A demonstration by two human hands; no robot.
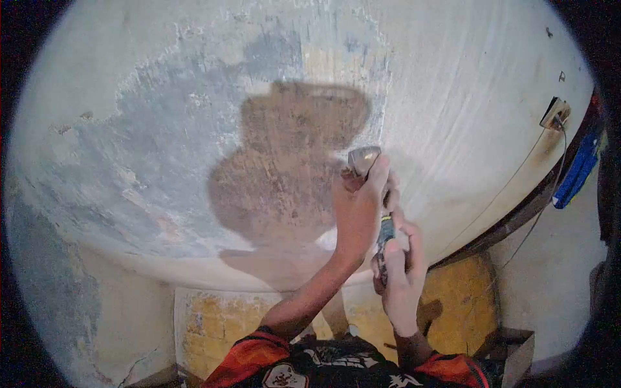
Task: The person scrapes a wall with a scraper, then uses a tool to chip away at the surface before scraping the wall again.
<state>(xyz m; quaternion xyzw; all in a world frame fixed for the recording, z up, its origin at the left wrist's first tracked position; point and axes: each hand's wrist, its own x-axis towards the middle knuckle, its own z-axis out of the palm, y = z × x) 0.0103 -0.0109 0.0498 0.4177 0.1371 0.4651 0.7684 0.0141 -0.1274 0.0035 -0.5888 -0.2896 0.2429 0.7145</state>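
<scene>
My left hand (362,194) is raised near the middle of the view, its fingers closed round a rounded, shiny grey metal piece (364,158). Lower and to the right, my right hand (402,265) grips a dark tool body (386,233) with a yellow and teal band. The metal piece and the tool body lie roughly in one line, and whether they are joined is hidden by my fingers. Both hands are in front of a pale wall (440,110) with a grey, worn patch (168,142).
A socket (555,116) with a plug and hanging cable is on the wall at the right. Beside it hangs a blue item (577,171). A yellow, worn surface (462,291) lies below, with an open box (517,355) at the lower right. My shadow falls on the wall.
</scene>
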